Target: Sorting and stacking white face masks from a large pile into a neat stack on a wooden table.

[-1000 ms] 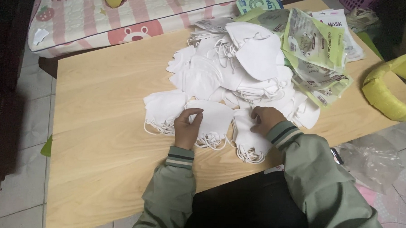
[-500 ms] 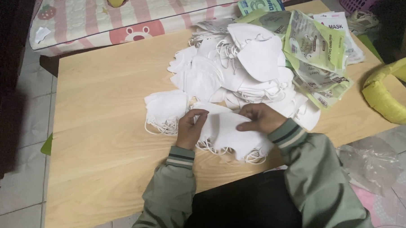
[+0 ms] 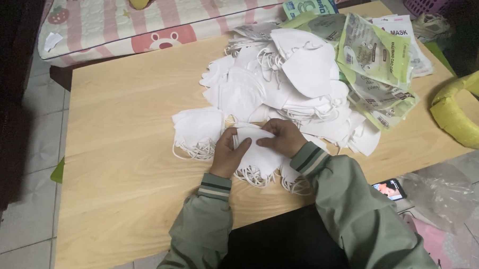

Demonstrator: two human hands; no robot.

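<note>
Both hands met over a white mask (image 3: pixel 260 154) at the near edge of the wooden table (image 3: pixel 122 146) — the left hand (image 3: pixel 227 158) gripped its left side, the right hand (image 3: pixel 282 138) pinched its top. Just left lay a small stack of masks (image 3: pixel 197 130), ear loops spilling out. Behind them rose a loose heap of masks (image 3: pixel 284 83), with green packets (image 3: pixel 375 59) leaning against its right side. A yellow roll (image 3: pixel 463 113) sat at the table's right edge — a phone (image 3: pixel 389 188) lay on the floor below.
</note>
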